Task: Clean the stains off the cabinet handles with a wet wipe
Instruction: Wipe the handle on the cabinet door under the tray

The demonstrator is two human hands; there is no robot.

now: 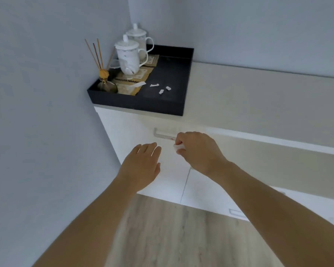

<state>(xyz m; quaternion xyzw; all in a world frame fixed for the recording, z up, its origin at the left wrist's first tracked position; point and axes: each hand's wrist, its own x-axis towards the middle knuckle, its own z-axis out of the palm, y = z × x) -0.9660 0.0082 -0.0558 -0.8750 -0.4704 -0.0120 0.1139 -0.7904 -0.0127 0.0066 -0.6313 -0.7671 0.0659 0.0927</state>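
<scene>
Right hand (pixel 197 149) pinches the wet wipe (pixel 178 147) at the cabinet handle (pixel 164 134), whose reddish stain remains at its 3 o'clock end; left hand (pixel 143 166) flat, open, at 7 o'clock.

Two bare forearms reach forward and downward from the bottom of the view. The left hand (pixel 143 164) is held flat, palm down, its fingers straight and close together, gripping nothing. The right hand (pixel 197 151) sits just beside it and slightly farther forward, wrist bent, knuckles up, with fingers and thumb curled, pinching a small folded white wet wipe (pixel 178 147) that shows at its fingertips.
</scene>
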